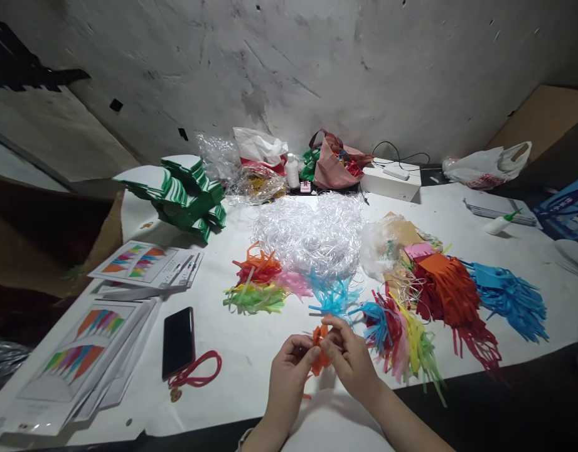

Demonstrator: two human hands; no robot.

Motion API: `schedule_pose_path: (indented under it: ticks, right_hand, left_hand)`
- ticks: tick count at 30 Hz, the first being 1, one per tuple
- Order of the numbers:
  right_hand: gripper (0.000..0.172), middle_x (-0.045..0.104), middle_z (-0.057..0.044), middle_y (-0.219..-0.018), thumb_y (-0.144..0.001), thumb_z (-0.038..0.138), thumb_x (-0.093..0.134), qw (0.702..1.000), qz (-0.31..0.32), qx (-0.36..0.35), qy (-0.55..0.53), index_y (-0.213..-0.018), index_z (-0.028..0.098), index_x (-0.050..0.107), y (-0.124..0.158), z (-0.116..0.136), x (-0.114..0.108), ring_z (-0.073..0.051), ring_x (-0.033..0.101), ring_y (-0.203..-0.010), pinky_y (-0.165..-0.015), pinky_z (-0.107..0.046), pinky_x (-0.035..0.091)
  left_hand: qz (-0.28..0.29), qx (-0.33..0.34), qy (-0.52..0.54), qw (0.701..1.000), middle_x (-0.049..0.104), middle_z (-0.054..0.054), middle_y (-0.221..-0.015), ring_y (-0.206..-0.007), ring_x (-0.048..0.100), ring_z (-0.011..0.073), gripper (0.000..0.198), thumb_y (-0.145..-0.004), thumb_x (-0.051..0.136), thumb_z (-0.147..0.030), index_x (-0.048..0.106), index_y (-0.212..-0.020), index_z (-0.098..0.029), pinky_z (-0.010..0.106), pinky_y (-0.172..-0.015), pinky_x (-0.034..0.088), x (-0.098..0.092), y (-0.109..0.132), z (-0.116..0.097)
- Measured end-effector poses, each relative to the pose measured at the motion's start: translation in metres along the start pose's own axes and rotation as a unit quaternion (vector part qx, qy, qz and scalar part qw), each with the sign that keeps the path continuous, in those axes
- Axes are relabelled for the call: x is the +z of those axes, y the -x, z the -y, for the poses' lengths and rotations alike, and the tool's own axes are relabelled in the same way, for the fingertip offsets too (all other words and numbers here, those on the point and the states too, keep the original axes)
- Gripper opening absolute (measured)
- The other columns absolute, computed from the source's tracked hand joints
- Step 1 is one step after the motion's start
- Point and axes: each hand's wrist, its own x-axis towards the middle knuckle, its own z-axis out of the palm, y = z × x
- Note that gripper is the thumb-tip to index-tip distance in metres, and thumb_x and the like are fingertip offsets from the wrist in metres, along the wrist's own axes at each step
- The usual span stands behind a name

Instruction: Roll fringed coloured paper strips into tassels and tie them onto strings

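Note:
An orange tassel piece (321, 351) is pinched between my two hands near the table's front edge. My left hand (292, 370) grips its left side with thumb and fingers. On its right side, my right hand (347, 355) is closed on it too, fingertips at the top. Just beyond my hands lies a light blue tassel (333, 294). Orange-red (256, 267), pink (293, 282) and green-yellow tassels (255, 298) rest to the left of it. Blue, red, pink, yellow and green strips (401, 336) fan out right of my right hand.
Clear stringy material (312, 232) is heaped mid-table. Orange (446, 282) and blue tassel bundles (509, 298) lie right. A phone (178, 342), printed sheets (88, 351) and green-white stacks (180, 191) stand left. A glue bottle (500, 223), box (391, 181) and bags (338, 163) are farther back.

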Motion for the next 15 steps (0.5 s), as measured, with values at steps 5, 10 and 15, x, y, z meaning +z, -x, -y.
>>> schedule_pose_path:
  ticks: [5,10,15]
  right_hand:
    - [0.023,0.058,0.000,-0.071,-0.091,0.039,0.052,0.998,0.010,0.059,-0.019,-0.088,0.018,0.059,-0.004,0.003,0.001,-0.012,0.051,-0.059,-0.053,-0.021,0.039]
    - [0.022,0.058,0.000,-0.069,-0.093,0.034,0.047,0.998,0.038,0.051,0.012,-0.082,0.018,0.057,-0.002,0.003,-0.002,-0.012,0.051,-0.058,-0.052,-0.021,0.037]
    - [0.018,0.056,0.003,-0.066,-0.092,0.027,0.047,0.992,0.080,0.029,0.094,-0.080,0.019,0.057,0.001,-0.007,-0.006,-0.011,0.048,-0.057,-0.055,-0.021,0.035]
  left_hand:
    - [0.031,0.012,-0.036,0.999,0.067,0.004,-0.079,-0.075,0.061,0.0182,0.023,-0.071,0.075,-0.037,0.066,-0.079,-0.018,0.028,-0.070,0.050,0.001,0.001,0.001]
    - [0.020,-0.040,-0.008,0.999,0.064,0.003,-0.073,-0.064,0.055,0.0141,0.036,-0.072,0.073,-0.044,0.068,-0.096,-0.016,0.026,-0.062,0.047,-0.002,-0.004,0.004]
    - [0.023,-0.021,-0.042,0.999,0.057,0.000,-0.063,-0.059,0.050,0.0121,0.029,-0.074,0.071,-0.043,0.066,-0.071,-0.015,0.024,-0.057,0.043,-0.004,-0.011,0.008]
